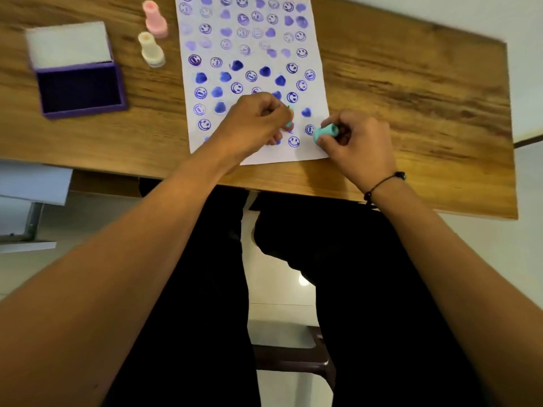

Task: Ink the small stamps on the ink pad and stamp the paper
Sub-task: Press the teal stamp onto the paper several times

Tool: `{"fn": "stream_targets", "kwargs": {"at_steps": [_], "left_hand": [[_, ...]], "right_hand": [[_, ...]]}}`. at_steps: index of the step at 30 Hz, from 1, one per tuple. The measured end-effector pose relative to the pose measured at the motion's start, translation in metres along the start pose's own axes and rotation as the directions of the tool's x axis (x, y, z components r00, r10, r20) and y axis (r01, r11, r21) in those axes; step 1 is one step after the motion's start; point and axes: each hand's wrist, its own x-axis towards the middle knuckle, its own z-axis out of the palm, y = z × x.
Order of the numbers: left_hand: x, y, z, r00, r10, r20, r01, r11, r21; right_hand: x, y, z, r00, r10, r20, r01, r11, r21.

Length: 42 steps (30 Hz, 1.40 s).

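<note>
A white paper (258, 54) covered with purple smiley and heart prints lies on the wooden table (411, 83). My right hand (358, 145) grips a small teal stamp (324, 133) lying sideways at the paper's lower right edge. My left hand (252, 124) is closed over the lower part of the paper with a small teal piece (290, 122) showing at its fingertips; I cannot tell whether that piece is a cap or a second stamp. The open purple ink pad (79, 89) sits at the left, far from both hands.
A pink stamp (155, 20) and a cream stamp (151, 49) stand upright between the ink pad and the paper. The table's front edge runs just below my wrists. A dark stool (293, 359) and dark trousers show under the table.
</note>
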Motion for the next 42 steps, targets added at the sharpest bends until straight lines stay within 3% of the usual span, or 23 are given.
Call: {"fn": "stream_targets", "kwargs": {"at_steps": [4, 11, 18, 35, 39, 42], "left_hand": [[0.002, -0.003, 0.003, 1.000, -0.021, -0.018, 0.021, 1.000, -0.013], [0.002, -0.004, 0.004, 0.999, -0.032, -0.041, 0.031, 0.999, -0.025], [0.001, -0.002, 0.006, 0.998, -0.031, -0.061, 0.029, 0.999, -0.030], [0.000, 0.005, 0.006, 0.996, -0.067, -0.061, 0.067, 0.998, -0.004], [-0.002, 0.006, 0.001, 0.993, -0.115, -0.039, 0.111, 0.988, -0.109], [-0.008, 0.007, -0.008, 0.994, -0.105, -0.019, 0.096, 0.957, -0.273]], "right_hand": [[0.003, -0.001, 0.003, 0.999, -0.048, 0.020, 0.049, 0.998, -0.044], [0.004, -0.004, 0.012, 0.982, -0.130, 0.141, 0.166, 0.944, -0.285], [0.018, -0.016, 0.002, 0.928, -0.117, 0.354, 0.272, 0.862, -0.427], [0.019, -0.024, -0.004, 0.909, -0.110, 0.402, 0.301, 0.841, -0.450], [0.022, -0.024, -0.008, 0.897, -0.101, 0.430, 0.304, 0.848, -0.433], [0.027, -0.022, -0.025, 0.943, -0.107, 0.314, 0.203, 0.934, -0.293]]}}
